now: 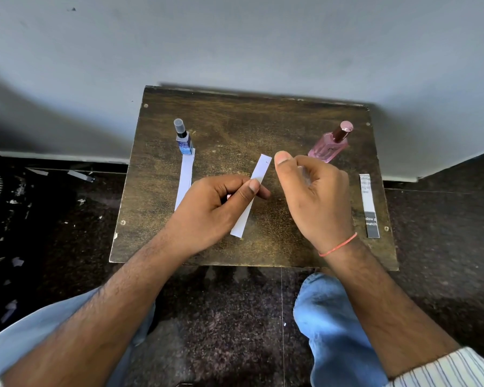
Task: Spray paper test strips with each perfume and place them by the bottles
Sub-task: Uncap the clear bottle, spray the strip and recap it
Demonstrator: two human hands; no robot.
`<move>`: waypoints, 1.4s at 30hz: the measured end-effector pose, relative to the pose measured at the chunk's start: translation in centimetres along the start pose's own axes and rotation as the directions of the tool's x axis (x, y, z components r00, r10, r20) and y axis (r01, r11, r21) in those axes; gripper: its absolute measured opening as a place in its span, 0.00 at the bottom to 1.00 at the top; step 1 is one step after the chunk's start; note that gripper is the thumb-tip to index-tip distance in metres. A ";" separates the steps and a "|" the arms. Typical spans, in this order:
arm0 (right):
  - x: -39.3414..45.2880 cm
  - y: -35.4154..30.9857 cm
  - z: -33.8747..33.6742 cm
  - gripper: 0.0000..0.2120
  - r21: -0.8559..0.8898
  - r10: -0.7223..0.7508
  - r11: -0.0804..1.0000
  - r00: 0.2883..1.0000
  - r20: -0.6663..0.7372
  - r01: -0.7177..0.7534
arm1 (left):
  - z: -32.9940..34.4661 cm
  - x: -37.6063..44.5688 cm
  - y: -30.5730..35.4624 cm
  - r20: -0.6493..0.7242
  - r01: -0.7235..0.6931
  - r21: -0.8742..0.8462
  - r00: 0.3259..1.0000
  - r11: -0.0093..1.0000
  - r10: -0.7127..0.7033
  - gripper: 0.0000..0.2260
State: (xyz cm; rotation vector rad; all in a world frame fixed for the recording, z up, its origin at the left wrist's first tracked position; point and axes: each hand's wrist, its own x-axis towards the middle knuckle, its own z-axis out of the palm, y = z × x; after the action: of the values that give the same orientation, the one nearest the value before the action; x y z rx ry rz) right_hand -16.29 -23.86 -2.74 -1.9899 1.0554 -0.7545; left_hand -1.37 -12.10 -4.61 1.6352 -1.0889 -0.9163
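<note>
The left hand (221, 208) is pinching a white strip (252, 195) between thumb and forefinger, gripping it about midway along, so that the strip is slanting above the middle of the tabletop (235, 129) with its far end tipped toward the right hand (313, 191). The right hand is hovering just right of the strip's far end, its fingers (284, 160) curled in and the thumb raised; something small and clear seems to be sitting inside the curl, perhaps a spray vial, but the blur is leaving that uncertain. A thin red thread (338, 245) is circling the right wrist.

Left of the held strip, a blue bottle (183, 138) with a clear cap is standing upright near the far left part of the tabletop. A second strip (185, 177) is lying flat on the wood, its far end touching the blue bottle's base and its near end running under the left hand. Right of the held strip, a pink bottle (331, 143) with a rose-coloured cap is standing just beyond the right hand. Further right, near the tabletop's right edge, a printed strip (369, 205) with a grey lower half is lying flat, apart from the pink bottle.
</note>
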 end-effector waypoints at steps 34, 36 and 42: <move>0.2 -0.1 -0.3 0.30 -0.061 0.025 0.998 0.998 -0.064 -0.029 | -0.1 -0.3 0.5 -0.007 0.068 0.014 0.998 0.998 -0.068 0.12; 0.2 0.0 -0.3 0.31 -0.050 0.056 0.997 0.997 -0.057 -0.059 | -0.1 -0.3 0.5 0.001 0.074 0.023 0.997 0.997 -0.074 0.12; 0.5 -0.1 -0.3 0.36 0.075 0.175 0.981 0.982 0.077 -0.181 | -0.1 -0.2 0.7 -0.020 0.108 -0.005 0.994 0.994 -0.108 0.13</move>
State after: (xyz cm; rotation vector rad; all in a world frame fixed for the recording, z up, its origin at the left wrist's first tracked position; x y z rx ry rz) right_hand -16.20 -24.31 -2.40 -1.8122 1.1261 -0.6179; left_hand -1.52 -12.03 -3.93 1.7100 -0.9916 -0.9697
